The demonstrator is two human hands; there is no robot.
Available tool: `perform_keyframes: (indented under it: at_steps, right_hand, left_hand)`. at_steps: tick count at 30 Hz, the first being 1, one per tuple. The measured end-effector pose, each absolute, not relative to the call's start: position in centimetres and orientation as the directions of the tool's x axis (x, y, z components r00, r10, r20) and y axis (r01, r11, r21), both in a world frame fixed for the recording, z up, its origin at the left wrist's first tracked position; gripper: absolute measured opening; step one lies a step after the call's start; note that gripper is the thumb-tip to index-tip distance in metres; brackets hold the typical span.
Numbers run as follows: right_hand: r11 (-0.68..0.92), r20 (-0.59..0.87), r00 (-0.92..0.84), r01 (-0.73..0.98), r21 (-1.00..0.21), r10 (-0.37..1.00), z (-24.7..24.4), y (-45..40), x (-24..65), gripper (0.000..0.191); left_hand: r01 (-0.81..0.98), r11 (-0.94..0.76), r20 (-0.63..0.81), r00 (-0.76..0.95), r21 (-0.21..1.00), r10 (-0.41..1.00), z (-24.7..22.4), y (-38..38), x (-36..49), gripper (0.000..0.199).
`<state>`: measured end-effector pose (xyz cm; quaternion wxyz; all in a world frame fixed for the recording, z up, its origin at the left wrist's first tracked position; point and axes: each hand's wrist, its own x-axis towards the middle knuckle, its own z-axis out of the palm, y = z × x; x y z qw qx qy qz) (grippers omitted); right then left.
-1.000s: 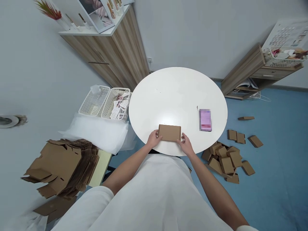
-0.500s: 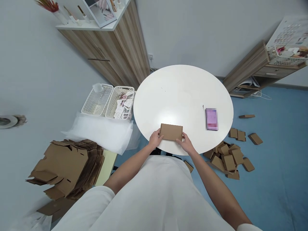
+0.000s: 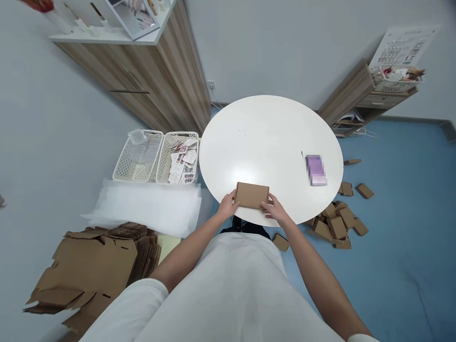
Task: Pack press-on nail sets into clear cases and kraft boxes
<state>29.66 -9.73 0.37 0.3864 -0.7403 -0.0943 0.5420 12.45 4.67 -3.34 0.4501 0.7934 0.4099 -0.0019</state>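
A small closed brown cardboard box [image 3: 251,195] is at the near edge of the white oval table [image 3: 263,137]. My left hand [image 3: 228,206] grips its left end, thumb on the near left corner. At the right end, my right hand [image 3: 275,209] holds the box between thumb and fingers. A purple item [image 3: 316,170], blurred by pixels, lies at the table's right side, away from both hands.
Flattened cardboard [image 3: 89,266] is stacked at lower left, beside white translucent sheets [image 3: 146,204]. Two white baskets [image 3: 138,156] stand left of the table. Several small boxes [image 3: 337,227] lie on the blue floor at right. Wooden cabinets [image 3: 171,71] flank the table.
The view has shifted and turned slightly. Both hands still hold the box in nearly the same place; the right hand's fingers have spread a little at its right end.
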Motion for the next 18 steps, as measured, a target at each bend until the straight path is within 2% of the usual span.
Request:
perform_keyframes:
  at_steps: [5,11,18]
  right_hand:
    - [-0.652,-0.753,0.383,-0.380,-0.656,0.535,0.4,-10.3,29.4,0.067]
    - [-0.619,-0.713,0.481,-0.371,-0.693,0.510,0.5,-10.4,28.7,0.069]
    - [-0.496,-0.608,0.620,-0.372,-0.785,0.497,1.0,-12.9,29.6,0.069]
  left_hand:
    - [0.627,-0.267,-0.380,0.700,0.732,0.604,-3.4,5.2,12.6,0.057]
    - [0.600,-0.231,-0.378,0.711,0.766,0.592,-2.9,5.1,12.8,0.057]
    - [0.535,-0.217,-0.342,0.752,0.817,0.563,-2.0,3.4,15.3,0.062]
